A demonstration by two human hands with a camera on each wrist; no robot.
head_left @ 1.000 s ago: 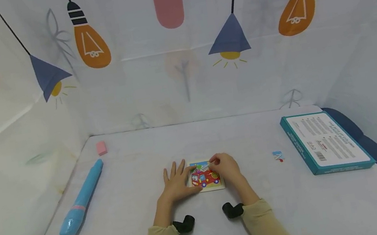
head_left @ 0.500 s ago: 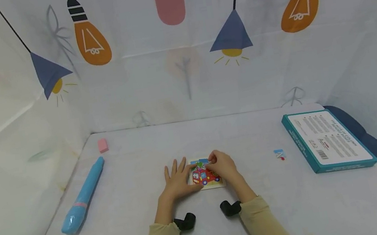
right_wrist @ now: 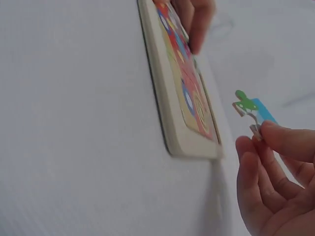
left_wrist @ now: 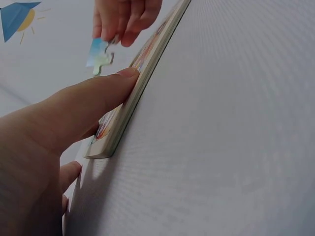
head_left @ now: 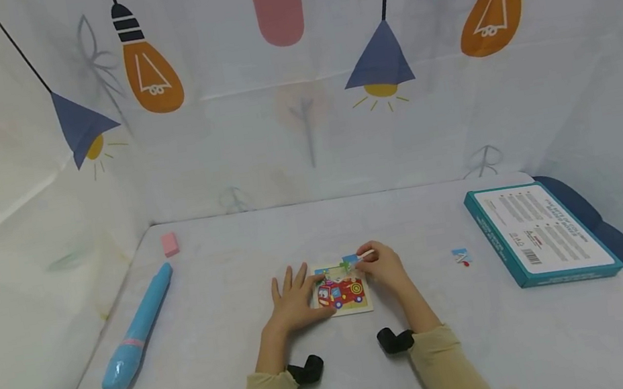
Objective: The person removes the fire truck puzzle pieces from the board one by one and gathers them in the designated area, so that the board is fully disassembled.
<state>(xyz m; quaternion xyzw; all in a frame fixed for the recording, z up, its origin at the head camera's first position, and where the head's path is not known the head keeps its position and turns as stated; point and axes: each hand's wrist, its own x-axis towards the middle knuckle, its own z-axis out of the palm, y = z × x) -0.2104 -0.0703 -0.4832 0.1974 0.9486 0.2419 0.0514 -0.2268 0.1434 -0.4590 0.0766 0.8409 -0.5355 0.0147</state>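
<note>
A small jigsaw board (head_left: 354, 309) with a red fire engine picture lies on the white table; its pale frame (right_wrist: 194, 150) shows in the right wrist view. My left hand (head_left: 291, 304) is spread at its left side, the thumb (left_wrist: 106, 93) straight along the near edge and the index finger touching the far part. My right hand (head_left: 386, 269) pinches a blue and green puzzle piece (right_wrist: 248, 105) between thumb and fingers, lifted off the board near its far right corner. Below the piece, a gap shows along the top of the picture.
Another puzzle piece (head_left: 461, 257) lies loose to the right. Beyond it is a teal box (head_left: 540, 233). On the left are a blue pen-shaped device (head_left: 137, 331) and a pink eraser-like block (head_left: 170, 244). A printed white curtain (head_left: 242, 144) stands behind the table.
My right hand has risen and moved right and away from the board with the puzzle piece, which was over the picture before. My left hand keeps its place.
</note>
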